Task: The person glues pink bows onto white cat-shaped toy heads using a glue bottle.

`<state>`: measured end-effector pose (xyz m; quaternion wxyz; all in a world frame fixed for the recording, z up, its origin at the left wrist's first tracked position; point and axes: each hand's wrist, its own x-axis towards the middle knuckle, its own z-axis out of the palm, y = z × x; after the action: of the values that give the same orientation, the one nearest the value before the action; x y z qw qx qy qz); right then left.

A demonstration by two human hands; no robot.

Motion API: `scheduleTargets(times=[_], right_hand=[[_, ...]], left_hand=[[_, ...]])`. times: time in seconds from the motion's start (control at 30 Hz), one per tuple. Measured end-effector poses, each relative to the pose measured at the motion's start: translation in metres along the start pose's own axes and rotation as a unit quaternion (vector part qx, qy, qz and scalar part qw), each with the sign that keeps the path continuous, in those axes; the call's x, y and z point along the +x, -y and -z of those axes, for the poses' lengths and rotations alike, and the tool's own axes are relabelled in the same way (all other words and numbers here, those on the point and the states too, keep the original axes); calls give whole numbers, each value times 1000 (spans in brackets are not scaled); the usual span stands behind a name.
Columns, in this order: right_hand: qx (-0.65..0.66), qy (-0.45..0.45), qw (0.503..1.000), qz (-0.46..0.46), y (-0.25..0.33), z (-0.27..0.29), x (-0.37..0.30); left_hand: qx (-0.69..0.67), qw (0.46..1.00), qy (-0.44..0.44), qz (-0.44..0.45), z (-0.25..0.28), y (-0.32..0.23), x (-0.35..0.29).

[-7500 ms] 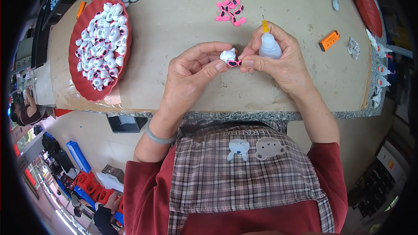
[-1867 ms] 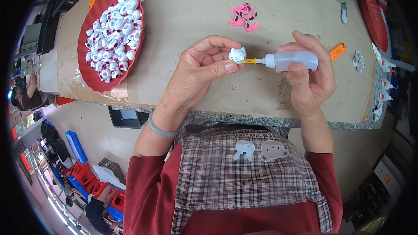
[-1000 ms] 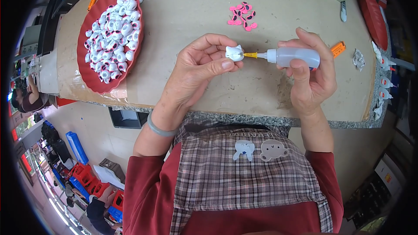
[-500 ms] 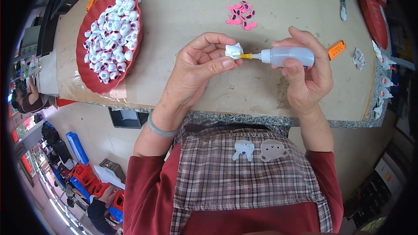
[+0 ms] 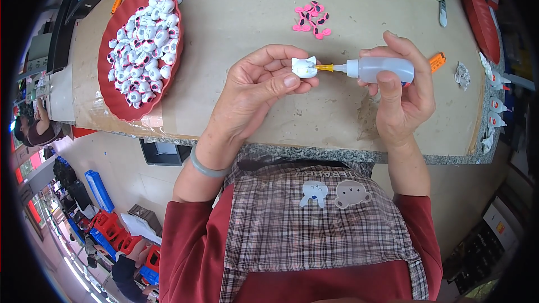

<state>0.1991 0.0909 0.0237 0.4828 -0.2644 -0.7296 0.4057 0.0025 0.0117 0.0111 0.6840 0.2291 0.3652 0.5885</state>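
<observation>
White piece [image 5: 304, 67] still in left hand [image 5: 255, 92], right hand [image 5: 401, 98] still gripping bottle [image 5: 382, 70].

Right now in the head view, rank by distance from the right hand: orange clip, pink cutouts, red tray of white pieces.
Measured from the right hand, which holds a squeeze bottle:
1. Orange clip, just past the hand on the table's right.
2. Pink cutouts, further back, toward the middle.
3. Red tray, far left.
</observation>
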Motion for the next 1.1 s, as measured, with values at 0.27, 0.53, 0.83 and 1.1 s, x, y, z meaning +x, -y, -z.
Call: scheduleTargets(times=[0.27,0.53,0.83,1.1], right_hand=[[24,-27,999,-1,-1,0,0],[-33,5,999,5,0,1,0],[-8,14,1000,-9,0,0,-1],[68,-20,997,-16,-2,-2,1]], left_hand=[[0,1000,5,-8,4,1,0],[12,1000,1,-23,6,0,0],[11,1000,-1,-21,4,1,1],[12,1000,-4,-12,2,1,1]])
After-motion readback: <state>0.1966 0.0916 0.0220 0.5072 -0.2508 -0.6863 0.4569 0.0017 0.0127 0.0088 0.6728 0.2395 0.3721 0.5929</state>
